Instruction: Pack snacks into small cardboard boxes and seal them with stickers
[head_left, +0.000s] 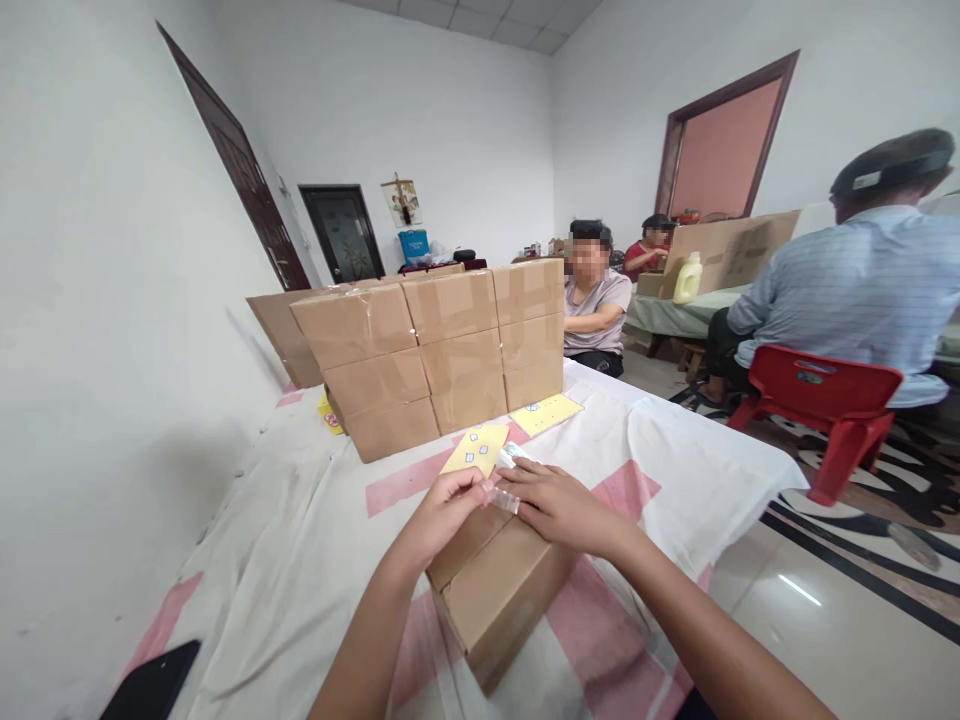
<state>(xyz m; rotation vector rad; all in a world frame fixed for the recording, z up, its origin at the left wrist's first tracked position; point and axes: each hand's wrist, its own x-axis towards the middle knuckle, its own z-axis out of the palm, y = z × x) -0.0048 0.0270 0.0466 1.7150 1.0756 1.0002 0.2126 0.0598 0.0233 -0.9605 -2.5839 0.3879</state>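
Note:
Both my hands meet over a small cardboard box (499, 600) that lies on the cloth-covered table (300, 560) in front of me. My left hand (442, 510) pinches one end of a small clear tube-like item (502, 497), fingers closed. My right hand (555, 505) lies over the other end of the same item, fingers curled on it. A white crumpled bit (514, 455) shows just beyond my right fingers. Two yellow sticker sheets (480, 447) (546, 413) lie flat a little farther off.
A stack of taped cardboard boxes (442, 350) stands at the far side of the table. A dark phone (154, 685) lies at the near left edge. Three other people sit to the right; one on a red chair (825, 410). A yellow jug (688, 278) stands on a far table.

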